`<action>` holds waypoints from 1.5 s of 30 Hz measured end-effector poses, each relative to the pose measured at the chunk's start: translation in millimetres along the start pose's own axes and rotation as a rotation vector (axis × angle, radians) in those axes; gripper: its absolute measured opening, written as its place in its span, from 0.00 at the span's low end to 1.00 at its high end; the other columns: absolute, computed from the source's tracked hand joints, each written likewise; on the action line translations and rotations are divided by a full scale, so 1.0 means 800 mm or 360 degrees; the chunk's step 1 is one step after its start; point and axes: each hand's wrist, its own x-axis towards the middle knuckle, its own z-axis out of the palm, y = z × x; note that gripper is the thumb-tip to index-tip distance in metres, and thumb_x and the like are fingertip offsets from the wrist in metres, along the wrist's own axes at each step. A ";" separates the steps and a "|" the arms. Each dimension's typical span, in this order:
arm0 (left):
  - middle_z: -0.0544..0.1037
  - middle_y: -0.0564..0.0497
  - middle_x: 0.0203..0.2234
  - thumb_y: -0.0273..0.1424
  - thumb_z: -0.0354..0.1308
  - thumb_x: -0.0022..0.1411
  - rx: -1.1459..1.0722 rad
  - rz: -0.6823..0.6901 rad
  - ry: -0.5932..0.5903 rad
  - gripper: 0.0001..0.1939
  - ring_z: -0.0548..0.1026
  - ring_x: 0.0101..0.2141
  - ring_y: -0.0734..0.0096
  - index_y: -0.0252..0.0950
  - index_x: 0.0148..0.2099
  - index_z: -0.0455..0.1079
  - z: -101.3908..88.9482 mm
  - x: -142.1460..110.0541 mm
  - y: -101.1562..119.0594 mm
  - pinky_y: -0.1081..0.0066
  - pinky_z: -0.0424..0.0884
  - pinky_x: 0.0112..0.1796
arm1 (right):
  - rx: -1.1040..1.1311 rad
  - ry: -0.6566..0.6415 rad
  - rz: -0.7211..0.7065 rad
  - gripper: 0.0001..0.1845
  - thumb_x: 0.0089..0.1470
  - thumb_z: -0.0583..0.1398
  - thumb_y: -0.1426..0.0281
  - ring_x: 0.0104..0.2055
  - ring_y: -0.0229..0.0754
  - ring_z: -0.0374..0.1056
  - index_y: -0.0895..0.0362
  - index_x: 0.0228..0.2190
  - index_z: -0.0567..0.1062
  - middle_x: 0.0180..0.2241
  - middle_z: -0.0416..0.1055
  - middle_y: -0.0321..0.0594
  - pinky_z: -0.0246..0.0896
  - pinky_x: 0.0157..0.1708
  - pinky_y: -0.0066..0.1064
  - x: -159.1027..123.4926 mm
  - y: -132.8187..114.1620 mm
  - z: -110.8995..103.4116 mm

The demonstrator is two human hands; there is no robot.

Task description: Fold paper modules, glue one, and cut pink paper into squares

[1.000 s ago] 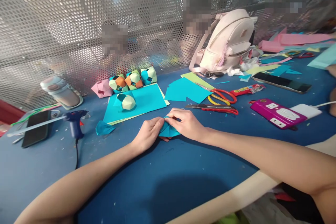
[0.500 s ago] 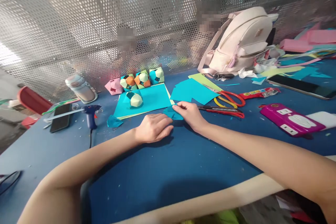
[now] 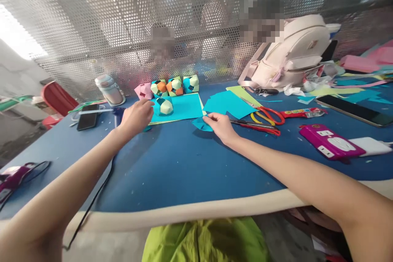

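My right hand pinches a folded piece of blue paper just above the table, thumb and forefinger on its right edge. Farther left, my left hand is raised over the table with loosely bent fingers and nothing visible in them. Behind its wrist a dark blue glue gun is partly hidden. Another folded blue piece shows just below that hand. Between the hands and the mesh, a cream and blue paper ball sits on stacked blue sheets.
Several folded paper balls line the mesh screen. Right of my hand lie cut blue paper, scissors, a box cutter, a purple power strip and a phone. A backpack and a bottle stand behind.
My left hand has let go of the blue paper and moved left toward the glue gun. My right hand keeps the paper, now slightly farther from me. The view has swung left.
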 end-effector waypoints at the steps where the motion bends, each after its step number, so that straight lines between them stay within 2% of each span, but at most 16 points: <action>1: 0.73 0.40 0.48 0.31 0.43 0.63 -0.0036 -0.0135 -0.0048 0.20 0.72 0.47 0.52 0.36 0.52 0.69 0.003 -0.006 -0.011 0.59 0.69 0.43 | -0.0018 -0.0003 -0.0004 0.20 0.44 0.60 0.53 0.23 0.35 0.50 0.56 0.18 0.66 0.19 0.56 0.32 0.47 0.25 0.30 -0.001 0.000 0.000; 4: 0.73 0.40 0.50 0.28 0.46 0.59 -0.0131 -0.0360 -0.0136 0.22 0.71 0.50 0.51 0.34 0.55 0.68 0.016 -0.025 -0.040 0.59 0.67 0.48 | -0.0079 -0.0024 -0.0027 0.19 0.44 0.60 0.53 0.23 0.35 0.49 0.56 0.18 0.67 0.18 0.55 0.32 0.46 0.24 0.30 -0.005 -0.002 -0.001; 7: 0.74 0.42 0.50 0.26 0.48 0.57 -0.0246 -0.0477 -0.0204 0.24 0.73 0.48 0.56 0.33 0.56 0.67 0.029 -0.040 -0.056 0.64 0.66 0.50 | -0.0140 -0.0050 -0.0059 0.19 0.45 0.60 0.54 0.23 0.34 0.48 0.57 0.18 0.67 0.18 0.55 0.31 0.46 0.24 0.30 -0.008 -0.003 -0.001; 12: 0.72 0.42 0.54 0.29 0.51 0.56 -0.0420 -0.0630 -0.0222 0.29 0.73 0.48 0.60 0.32 0.61 0.61 0.045 -0.052 -0.058 0.68 0.66 0.50 | -0.0199 -0.0075 -0.0096 0.19 0.45 0.60 0.54 0.22 0.34 0.47 0.57 0.18 0.67 0.18 0.56 0.32 0.45 0.23 0.30 -0.011 -0.003 0.000; 17: 0.72 0.39 0.53 0.41 0.51 0.59 -0.0531 -0.0787 -0.0213 0.31 0.72 0.51 0.57 0.32 0.61 0.59 0.058 -0.050 -0.051 0.68 0.66 0.49 | -0.0231 -0.0100 -0.0131 0.20 0.46 0.60 0.53 0.23 0.35 0.48 0.57 0.19 0.68 0.18 0.55 0.32 0.46 0.22 0.29 -0.012 0.001 -0.001; 21: 0.75 0.39 0.49 0.47 0.44 0.62 -0.0560 -0.0947 -0.0219 0.29 0.73 0.49 0.56 0.33 0.57 0.64 0.067 -0.038 -0.052 0.65 0.67 0.45 | -0.0258 -0.0126 -0.0157 0.21 0.47 0.60 0.53 0.23 0.35 0.49 0.57 0.20 0.68 0.18 0.56 0.33 0.47 0.22 0.29 -0.011 0.003 0.000; 25: 0.77 0.36 0.45 0.43 0.52 0.57 -0.0529 -0.1029 -0.0252 0.22 0.74 0.46 0.50 0.32 0.46 0.71 0.078 -0.024 -0.054 0.61 0.68 0.43 | -0.0286 -0.0151 -0.0168 0.21 0.47 0.59 0.52 0.22 0.35 0.49 0.57 0.19 0.68 0.18 0.56 0.32 0.47 0.22 0.30 -0.011 0.003 0.000; 28: 0.77 0.35 0.43 0.36 0.56 0.53 -0.0511 -0.1024 -0.0258 0.16 0.74 0.45 0.46 0.32 0.41 0.74 0.085 -0.022 -0.052 0.59 0.69 0.40 | -0.0301 -0.0163 -0.0171 0.21 0.47 0.59 0.53 0.22 0.35 0.49 0.57 0.18 0.67 0.18 0.56 0.32 0.47 0.22 0.30 -0.012 0.002 -0.001; 32: 0.76 0.39 0.45 0.30 0.54 0.52 -0.0516 -0.0928 -0.0196 0.16 0.72 0.47 0.48 0.36 0.45 0.72 0.089 -0.033 -0.044 0.59 0.69 0.41 | -0.0307 -0.0173 -0.0168 0.19 0.47 0.59 0.54 0.22 0.35 0.50 0.57 0.19 0.69 0.18 0.58 0.33 0.48 0.23 0.30 -0.012 0.002 -0.001; 38: 0.76 0.40 0.42 0.27 0.52 0.53 -0.0613 -0.0739 -0.0075 0.14 0.72 0.45 0.47 0.36 0.42 0.71 0.080 -0.049 -0.018 0.57 0.67 0.42 | -0.0320 -0.0183 -0.0172 0.17 0.48 0.59 0.57 0.23 0.35 0.52 0.57 0.20 0.69 0.19 0.60 0.34 0.50 0.25 0.30 -0.013 0.001 -0.003; 42: 0.76 0.43 0.37 0.26 0.51 0.54 -0.0783 -0.0624 0.0074 0.12 0.72 0.42 0.53 0.35 0.41 0.70 0.064 -0.046 0.002 0.60 0.66 0.43 | -0.0336 -0.0206 -0.0208 0.16 0.48 0.59 0.57 0.23 0.35 0.52 0.57 0.20 0.68 0.19 0.60 0.34 0.50 0.25 0.30 -0.016 -0.003 -0.005; 45: 0.75 0.46 0.35 0.28 0.52 0.54 -0.0978 -0.0544 0.0176 0.10 0.72 0.37 0.61 0.35 0.40 0.69 0.053 -0.042 0.019 0.65 0.66 0.40 | -0.0351 -0.0227 -0.0252 0.17 0.48 0.58 0.57 0.23 0.36 0.53 0.57 0.20 0.68 0.19 0.61 0.34 0.51 0.26 0.30 -0.019 -0.007 -0.005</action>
